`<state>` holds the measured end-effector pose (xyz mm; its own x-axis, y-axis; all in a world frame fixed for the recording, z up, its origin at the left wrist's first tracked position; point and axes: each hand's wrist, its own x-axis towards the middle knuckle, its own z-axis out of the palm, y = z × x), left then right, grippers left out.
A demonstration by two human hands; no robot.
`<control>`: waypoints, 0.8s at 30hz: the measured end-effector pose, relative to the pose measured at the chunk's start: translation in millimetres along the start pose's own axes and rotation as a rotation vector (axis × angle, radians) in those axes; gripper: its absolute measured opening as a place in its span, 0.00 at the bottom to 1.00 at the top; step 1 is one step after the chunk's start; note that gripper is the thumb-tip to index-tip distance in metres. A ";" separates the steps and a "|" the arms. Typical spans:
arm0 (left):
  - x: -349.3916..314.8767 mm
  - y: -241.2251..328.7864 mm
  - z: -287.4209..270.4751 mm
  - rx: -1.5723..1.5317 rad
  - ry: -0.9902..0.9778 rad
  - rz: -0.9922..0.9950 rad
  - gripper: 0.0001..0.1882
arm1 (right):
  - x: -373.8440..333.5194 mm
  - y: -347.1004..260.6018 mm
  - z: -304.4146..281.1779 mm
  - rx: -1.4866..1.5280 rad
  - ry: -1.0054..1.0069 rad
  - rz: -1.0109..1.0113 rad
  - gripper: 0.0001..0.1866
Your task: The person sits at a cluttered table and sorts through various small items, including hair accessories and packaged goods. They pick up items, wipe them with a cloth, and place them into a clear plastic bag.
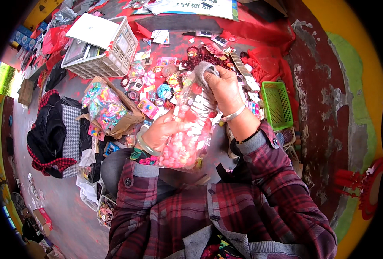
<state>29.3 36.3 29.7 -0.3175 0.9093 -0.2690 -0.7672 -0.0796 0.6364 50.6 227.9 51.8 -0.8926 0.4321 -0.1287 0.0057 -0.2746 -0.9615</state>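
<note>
My left hand [160, 134] grips the left side of a clear plastic bag [180, 149] full of small pink and red puffy pieces, too small to name. The bag is tilted in front of my chest, with white lettering on its film. My right hand [228, 90] is closed around a grey cloth [205, 70] at the bag's upper end. How far the cloth touches the bag is partly hidden. Beyond the bag lie a pile of dark red beaded hair ties [202, 57], a light blue scrunchie [163, 91] and several carded trinkets.
A carton [129, 117] with bagged colourful pieces and a white plastic crate [124, 52] stand to the left. An upright green basket [277, 105] is at my right. Black and checked clothing [49, 134] lies far left. A peeling red wall [319, 108] bounds the right.
</note>
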 end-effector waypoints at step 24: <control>-5.3 -5.8 -13.7 -0.132 0.102 0.065 0.19 | 8.5 4.2 -10.7 0.163 -0.208 0.006 0.09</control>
<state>27.8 26.3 17.5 -0.4188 0.8548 -0.3067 -0.8076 -0.1961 0.5561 47.9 239.5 44.0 -0.9664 0.2488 -0.0651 -0.0467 -0.4187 -0.9069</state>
